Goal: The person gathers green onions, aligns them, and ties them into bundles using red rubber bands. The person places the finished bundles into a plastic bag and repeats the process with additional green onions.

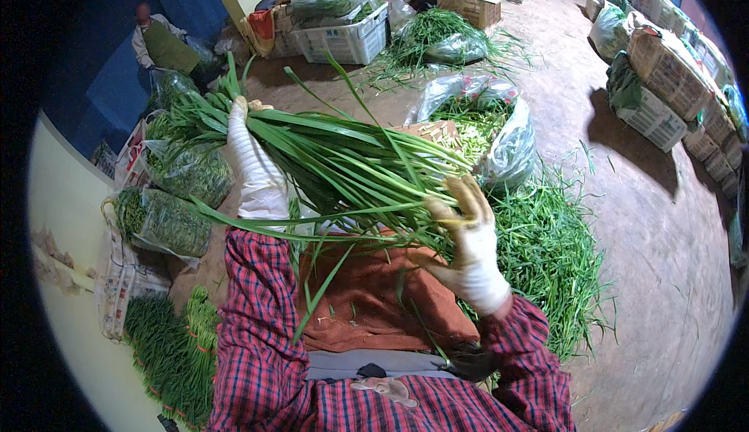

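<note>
A large bunch of long flat green leaves with pale stems, like garlic chives (345, 151), lies across the view above a brown cloth (374, 303) on the lap. My left hand (248, 139), in a white glove, is closed round its leafy part at the left. My right hand (468, 233), in a white glove with yellowish fingers, is at the stem ends on the right, thumb and fingers apart and touching the outer stems. Some leaves hang loose below the bunch. Behind the stem ends, an open clear plastic bag (512, 139) holds cut pale stem pieces and green scraps.
Loose leaves (544, 256) heap on the floor at right. Banded green bundles (167, 350) lie at lower left, below filled plastic bags (187, 168). A white crate (345, 34) and another leaf pile (439, 37) stand behind. Crates (667, 75) line the right. A person (161, 40) is at upper left.
</note>
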Tool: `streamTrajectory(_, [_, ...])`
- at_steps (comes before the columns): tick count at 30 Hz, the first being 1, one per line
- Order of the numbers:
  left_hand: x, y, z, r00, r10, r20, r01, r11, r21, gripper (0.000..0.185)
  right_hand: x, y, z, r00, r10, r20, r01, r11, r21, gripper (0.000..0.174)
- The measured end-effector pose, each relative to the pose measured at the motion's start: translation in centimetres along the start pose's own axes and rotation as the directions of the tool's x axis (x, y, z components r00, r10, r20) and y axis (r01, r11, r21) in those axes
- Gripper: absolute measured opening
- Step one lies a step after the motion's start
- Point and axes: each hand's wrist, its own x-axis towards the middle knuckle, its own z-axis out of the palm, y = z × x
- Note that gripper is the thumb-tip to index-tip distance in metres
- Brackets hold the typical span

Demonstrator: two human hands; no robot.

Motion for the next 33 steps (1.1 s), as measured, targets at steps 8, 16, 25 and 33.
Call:
streamTrajectory(8, [1.2,1.8,0.1,0.999,0.035,-0.026,-0.034,0.999,0.012,0.022,-4.8,5.8,1.5,0.949,0.144,0.281,-0.124,0.988,-0.090,0.030])
streamTrajectory(16, [-3.6,0.6,2.7,0.993,0.025,0.114,-0.026,1.000,0.001,0.030,-2.9,4.7,2.6,0.753,0.413,0.511,-0.577,0.043,0.815,0.052])
streamTrajectory(25, [-0.9,-0.1,1.6,0.994,-0.014,0.109,0.025,0.995,-0.101,0.030,-3.2,-0.7,-1.2,0.602,0.589,0.539,-0.712,0.091,0.696,0.016])
streamTrajectory(33, [1.0,0.2,1.2,0.990,0.053,0.129,-0.018,0.966,-0.257,0.027,-9.3,3.0,-4.4,0.547,0.735,0.400,-0.674,0.104,0.731,0.016])
